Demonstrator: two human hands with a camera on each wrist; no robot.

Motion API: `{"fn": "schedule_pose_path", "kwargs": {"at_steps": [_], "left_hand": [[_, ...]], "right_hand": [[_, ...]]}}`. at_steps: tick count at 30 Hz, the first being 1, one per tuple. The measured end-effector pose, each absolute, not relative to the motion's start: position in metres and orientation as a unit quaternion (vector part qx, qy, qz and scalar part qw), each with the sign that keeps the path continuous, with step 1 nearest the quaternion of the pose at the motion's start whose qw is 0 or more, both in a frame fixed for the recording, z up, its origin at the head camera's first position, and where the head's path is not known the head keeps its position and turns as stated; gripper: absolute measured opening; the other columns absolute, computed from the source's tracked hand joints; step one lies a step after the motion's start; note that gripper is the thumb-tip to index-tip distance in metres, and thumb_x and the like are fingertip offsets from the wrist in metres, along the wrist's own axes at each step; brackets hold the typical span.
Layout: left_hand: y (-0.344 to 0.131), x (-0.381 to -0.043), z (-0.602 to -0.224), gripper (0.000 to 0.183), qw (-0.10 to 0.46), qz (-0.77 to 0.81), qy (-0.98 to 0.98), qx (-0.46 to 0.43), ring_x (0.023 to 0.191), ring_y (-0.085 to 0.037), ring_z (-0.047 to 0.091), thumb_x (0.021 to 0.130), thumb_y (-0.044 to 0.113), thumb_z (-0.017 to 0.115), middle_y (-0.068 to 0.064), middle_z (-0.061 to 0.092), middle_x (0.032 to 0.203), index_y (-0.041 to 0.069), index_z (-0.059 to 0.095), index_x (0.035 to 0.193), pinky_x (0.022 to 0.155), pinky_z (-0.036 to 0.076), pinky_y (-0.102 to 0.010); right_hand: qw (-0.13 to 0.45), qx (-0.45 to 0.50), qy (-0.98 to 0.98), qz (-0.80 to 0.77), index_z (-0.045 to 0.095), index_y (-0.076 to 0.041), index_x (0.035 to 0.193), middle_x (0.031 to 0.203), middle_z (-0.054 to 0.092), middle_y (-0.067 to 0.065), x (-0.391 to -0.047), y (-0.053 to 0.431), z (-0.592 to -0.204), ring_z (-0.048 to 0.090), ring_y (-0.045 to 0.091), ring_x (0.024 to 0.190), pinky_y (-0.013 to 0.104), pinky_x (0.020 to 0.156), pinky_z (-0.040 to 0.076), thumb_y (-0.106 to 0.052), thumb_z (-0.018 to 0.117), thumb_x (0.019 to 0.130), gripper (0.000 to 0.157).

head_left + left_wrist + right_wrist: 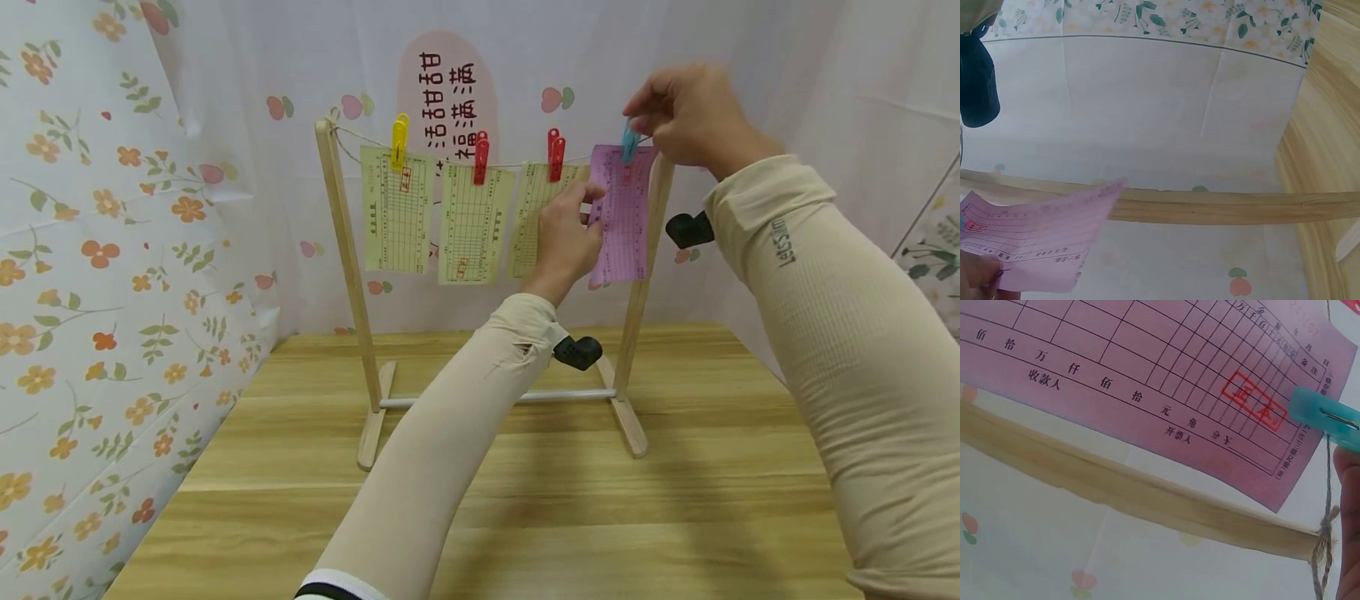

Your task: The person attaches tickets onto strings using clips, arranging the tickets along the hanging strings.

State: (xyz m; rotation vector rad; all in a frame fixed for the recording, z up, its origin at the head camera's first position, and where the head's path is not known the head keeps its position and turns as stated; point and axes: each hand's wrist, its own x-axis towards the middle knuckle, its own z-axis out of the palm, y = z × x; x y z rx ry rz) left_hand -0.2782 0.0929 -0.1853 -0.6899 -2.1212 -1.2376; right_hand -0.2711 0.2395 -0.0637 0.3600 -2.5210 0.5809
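A pink receipt slip (619, 221) hangs at the right end of a string line, a blue clothespin (629, 142) on its top edge. My left hand (567, 237) pinches the slip's left edge; in the left wrist view the thumb (979, 270) lies on the printed face. My right hand (693, 117) holds the clothespin's upper end between thumb and fingers. Close up in the right wrist view, the clothespin (1322, 417) overlaps the slip's edge at the string, beside a red stamp. My left hand partly covers a yellow-green slip (528, 221) to its left.
Two more yellow-green slips (397, 221) hang farther left, under a yellow clothespin (400, 143) and a red clothespin (481, 158). Another red clothespin (556, 157) holds the partly covered slip. The string runs between posts of a wooden frame (348, 267) standing on the wooden table (300, 500).
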Motion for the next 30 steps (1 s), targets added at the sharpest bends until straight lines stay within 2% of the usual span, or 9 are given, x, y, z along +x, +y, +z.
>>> {"fn": "schedule_pose_path", "kwargs": {"at_steps": [4, 7, 10, 17, 21, 28, 30], "left_hand": [[0.092, -0.278, -0.186, 0.033, 0.279, -0.472, -0.798, -0.252, 0.091, -0.010, 0.066, 0.087, -0.001, 0.067, -0.002, 0.064, 0.119, 0.007, 0.063, 0.119, 0.079, 0.044, -0.011], [0.091, -0.278, -0.185, 0.036, 0.270, -0.472, -0.800, -0.251, 0.093, -0.010, 0.066, 0.087, -0.001, 0.067, -0.002, 0.063, 0.123, 0.008, 0.062, 0.121, 0.081, 0.044, -0.012], [0.089, -0.278, -0.185, 0.039, 0.259, -0.474, -0.803, -0.253, 0.094, -0.011, 0.066, 0.087, -0.001, 0.067, -0.002, 0.062, 0.126, 0.008, 0.061, 0.124, 0.082, 0.044, -0.012], [0.086, -0.276, -0.185, 0.045, 0.239, -0.474, -0.812, -0.241, 0.097, -0.011, 0.065, 0.087, -0.001, 0.068, 0.000, 0.060, 0.129, 0.011, 0.059, 0.129, 0.079, 0.046, -0.013], [0.083, -0.276, -0.184, 0.047, 0.221, -0.475, -0.817, -0.242, 0.101, -0.012, 0.063, 0.088, 0.000, 0.067, 0.000, 0.058, 0.132, 0.012, 0.056, 0.132, 0.078, 0.048, -0.015], [0.068, -0.272, -0.183, 0.054, 0.181, -0.450, -0.835, -0.261, 0.111, -0.015, 0.059, 0.091, 0.012, 0.065, -0.003, 0.054, 0.136, 0.016, 0.048, 0.141, 0.084, 0.049, -0.021], [0.061, -0.270, -0.183, 0.055, 0.176, -0.440, -0.838, -0.272, 0.114, -0.016, 0.058, 0.091, 0.014, 0.064, -0.004, 0.052, 0.139, 0.015, 0.046, 0.143, 0.086, 0.048, -0.023]], "right_hand": [[0.239, 0.134, -0.939, 0.208, 0.063, 0.001, 0.121, 0.118, 0.064, 0.017, -0.271, 0.240, -0.064, 0.058, 0.027, 0.099, 0.022, 0.075, 0.047, 0.003, 0.052, 0.095, 0.029], [0.221, 0.136, -0.944, 0.202, 0.059, 0.002, 0.127, 0.121, 0.061, 0.020, -0.270, 0.240, -0.064, 0.057, 0.033, 0.106, 0.036, 0.088, 0.051, -0.001, 0.050, 0.098, 0.030], [0.209, 0.137, -0.949, 0.192, 0.056, 0.002, 0.130, 0.122, 0.060, 0.022, -0.269, 0.239, -0.062, 0.056, 0.035, 0.109, 0.049, 0.096, 0.046, -0.003, 0.049, 0.099, 0.032], [0.192, 0.143, -0.958, 0.156, 0.050, 0.000, 0.137, 0.124, 0.058, 0.022, -0.268, 0.237, -0.060, 0.053, 0.034, 0.107, 0.041, 0.085, 0.046, -0.010, 0.046, 0.101, 0.038], [0.188, 0.147, -0.959, 0.151, 0.047, 0.000, 0.141, 0.126, 0.055, 0.022, -0.267, 0.237, -0.059, 0.051, 0.034, 0.108, 0.047, 0.091, 0.045, -0.013, 0.046, 0.102, 0.041], [0.192, 0.158, -0.953, 0.173, 0.036, 0.000, 0.147, 0.141, 0.045, 0.026, -0.260, 0.239, -0.060, 0.044, 0.045, 0.125, 0.055, 0.102, 0.037, -0.024, 0.050, 0.100, 0.055], [0.200, 0.150, -0.949, 0.190, 0.034, -0.002, 0.149, 0.146, 0.041, 0.024, -0.255, 0.239, -0.062, 0.042, 0.044, 0.129, 0.055, 0.104, 0.036, -0.027, 0.051, 0.100, 0.058]]}}
